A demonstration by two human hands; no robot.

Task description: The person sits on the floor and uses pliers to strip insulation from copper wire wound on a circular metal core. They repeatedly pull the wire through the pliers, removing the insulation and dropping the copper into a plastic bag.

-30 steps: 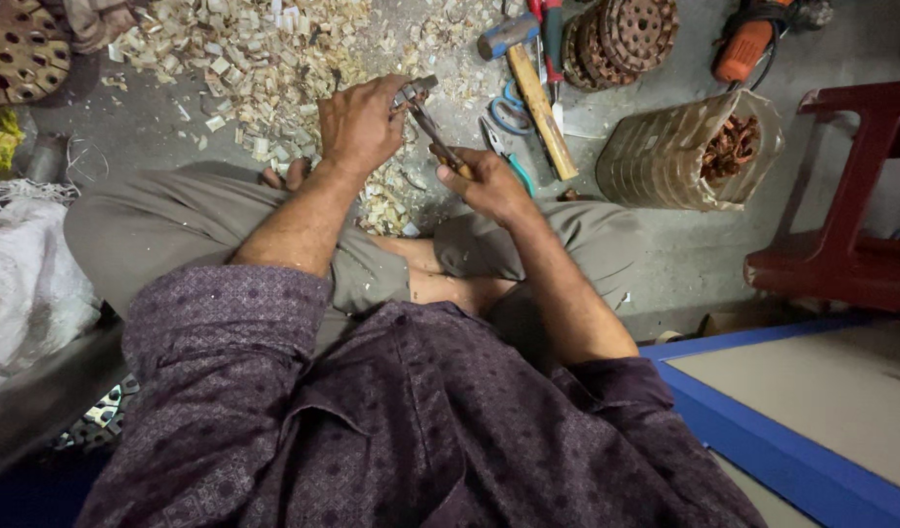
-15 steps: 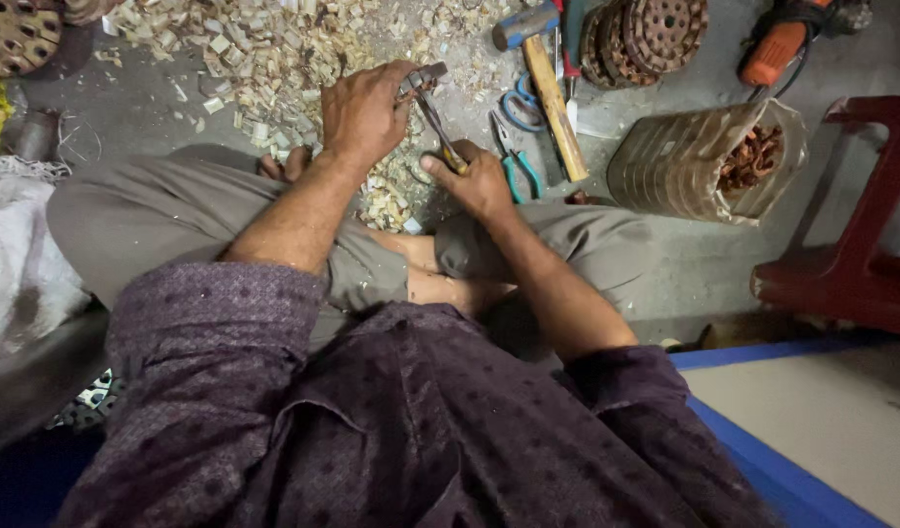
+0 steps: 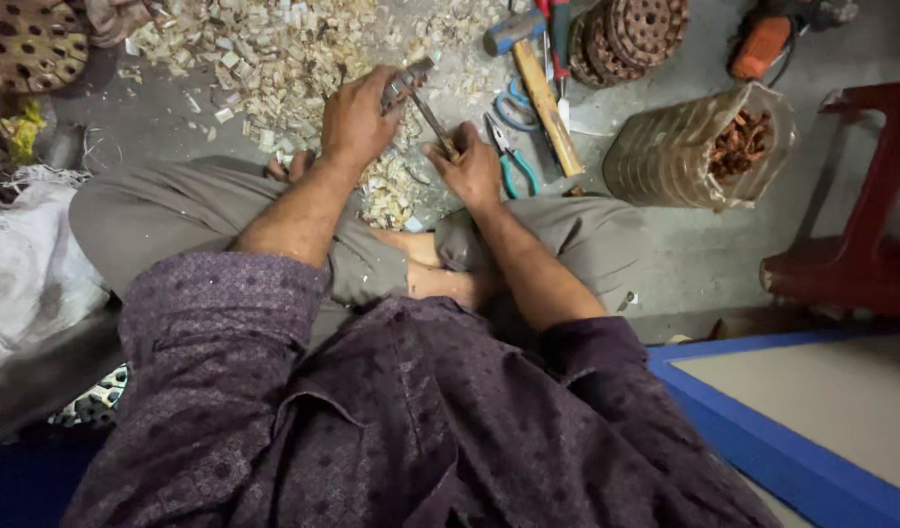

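The person wears a dark purple patterned shirt with sleeves rolled to the elbows and grey-olive trousers.

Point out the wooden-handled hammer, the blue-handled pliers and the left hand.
wooden-handled hammer (image 3: 546, 103), head view, mid-handle.
blue-handled pliers (image 3: 514, 166), head view, handles.
left hand (image 3: 357, 117), head view, back of hand.

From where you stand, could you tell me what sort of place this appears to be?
Probably a small floor-level craft workshop: pale wood chips litter the concrete floor, a hammer and pliers lie nearby, and perforated discs are stacked.
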